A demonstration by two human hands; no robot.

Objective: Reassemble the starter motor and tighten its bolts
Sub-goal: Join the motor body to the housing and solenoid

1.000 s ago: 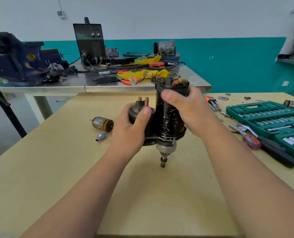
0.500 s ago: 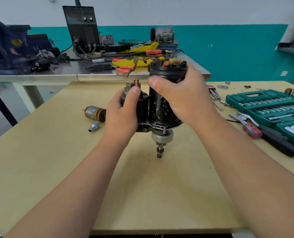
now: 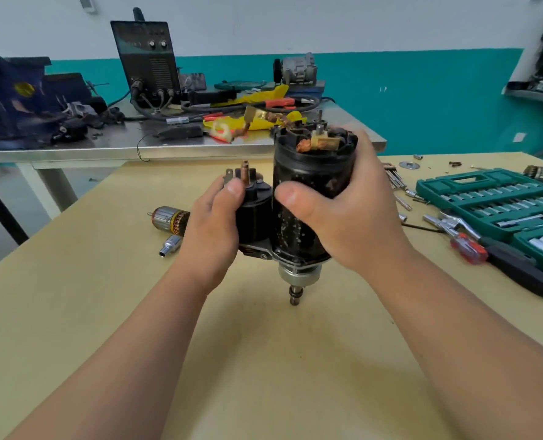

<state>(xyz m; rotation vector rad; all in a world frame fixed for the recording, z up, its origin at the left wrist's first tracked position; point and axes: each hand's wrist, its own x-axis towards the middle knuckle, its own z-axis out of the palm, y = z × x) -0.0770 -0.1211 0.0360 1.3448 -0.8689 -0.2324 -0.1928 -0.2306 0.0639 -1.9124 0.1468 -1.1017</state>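
The right hand (image 3: 352, 217) has slid lower down the black housing of the starter motor (image 3: 292, 236), baring its top. The motor stands upright, shaft down, over the middle of the counter (image 3: 264, 360). The right hand wraps the housing and the left hand (image 3: 210, 227) clasps the solenoid (image 3: 254, 217). An armature (image 3: 170, 219) lies just left, and an open socket set (image 3: 473, 192) lies far right.

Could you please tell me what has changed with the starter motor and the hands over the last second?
The right hand has shifted its grip lower on the starter motor housing, and the motor's open top now tips more toward the camera. The left hand still grips the solenoid; the armature lies unmoved.
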